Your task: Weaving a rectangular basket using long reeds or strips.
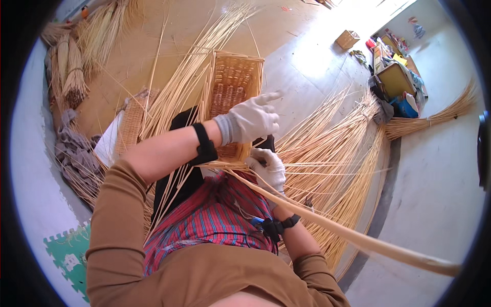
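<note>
A half-woven rectangular wicker basket (232,84) rests on my lap, its open side facing me. My left hand (251,120), in a white glove, lies across the basket's near rim with the fingers curled on the weave. My right hand (268,168), also gloved, is closed on a long flat cane strip (353,236) at the basket's lower corner. The strip runs out to the lower right. Loose upright canes (189,77) fan out from the basket's left side.
Many loose canes (332,153) spread over the floor at right. Bundled straw (69,66) stands at upper left, a grey cloth (71,148) below it. A broom-like bundle (434,117), boxes and clutter (396,77) sit at upper right. A green foam mat (66,250) lies at lower left.
</note>
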Demonstrator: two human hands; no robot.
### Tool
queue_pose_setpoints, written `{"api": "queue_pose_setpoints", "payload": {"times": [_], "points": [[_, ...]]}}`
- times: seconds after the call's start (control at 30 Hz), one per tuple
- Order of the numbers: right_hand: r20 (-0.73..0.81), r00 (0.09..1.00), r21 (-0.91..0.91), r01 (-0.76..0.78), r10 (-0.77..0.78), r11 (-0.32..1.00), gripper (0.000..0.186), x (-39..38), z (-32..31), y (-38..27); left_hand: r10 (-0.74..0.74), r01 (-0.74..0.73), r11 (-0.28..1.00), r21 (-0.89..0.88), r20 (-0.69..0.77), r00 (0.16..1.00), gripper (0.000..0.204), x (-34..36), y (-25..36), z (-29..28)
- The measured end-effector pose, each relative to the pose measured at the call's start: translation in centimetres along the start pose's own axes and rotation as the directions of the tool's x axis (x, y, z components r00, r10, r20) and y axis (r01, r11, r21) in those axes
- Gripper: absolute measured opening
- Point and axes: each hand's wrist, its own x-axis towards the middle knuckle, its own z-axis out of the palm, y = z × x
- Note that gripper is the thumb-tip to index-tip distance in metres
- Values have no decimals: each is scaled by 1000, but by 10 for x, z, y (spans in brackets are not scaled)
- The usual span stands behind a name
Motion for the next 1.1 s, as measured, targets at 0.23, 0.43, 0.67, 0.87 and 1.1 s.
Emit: {"api": "queue_pose_setpoints", "payload": {"times": [0.23,0.43,0.67,0.87,1.1], "points": [[71,976,139,-214,206,967,19,11,-10,-1,-588,504,595,-626,89,804,17,-34,38,-2],[13,987,2,-159,159,987,23,20,-1,-8,-651,603,308,-736,299,698,40,-77,53,6],[12,989,74,-148,147,986,22,22,3,-5,-606,584,368,-723,290,741,38,-91,67,13],[198,958,191,-243,205,951,21,25,-11,0,-667,689,660,-298,190,721,44,-115,44,-77],[250,941,91,-257,227,962,27,22,-11,3,-770,645,587,490,585,255,30,-377,24,-91]]}}
